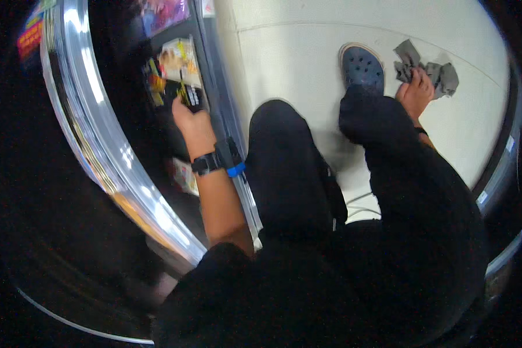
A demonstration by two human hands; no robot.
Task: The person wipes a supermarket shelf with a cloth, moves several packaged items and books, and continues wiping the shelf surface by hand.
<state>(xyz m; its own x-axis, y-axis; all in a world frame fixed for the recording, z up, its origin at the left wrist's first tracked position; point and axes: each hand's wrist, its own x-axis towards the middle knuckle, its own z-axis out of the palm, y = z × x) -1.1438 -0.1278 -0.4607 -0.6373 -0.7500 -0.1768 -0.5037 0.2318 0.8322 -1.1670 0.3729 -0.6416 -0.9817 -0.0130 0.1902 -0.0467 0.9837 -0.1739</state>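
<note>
On the low dark shelf point(169, 126) at the left, my left hand point(195, 124) is at a black package point(189, 95) with yellow and white print. Its thumb lies over the package's near edge, and the fingers are hidden behind it. A black strap with a blue-ended device point(228, 156) sits on that wrist. Over at the right, my right hand point(416, 93) grips a crumpled grey cloth point(443, 78) just above or on the pale floor; contact with the floor cannot be told.
Behind the black package stands a colourful food package point(179, 61), and a pale box point(185, 176) lies nearer me. A shiny shelf edge point(126, 148) curves along the left. My bent knee point(278, 126) and blue clog point(362, 67) are on the tiled floor point(287, 52). Another shelf base point(500, 161) borders the right.
</note>
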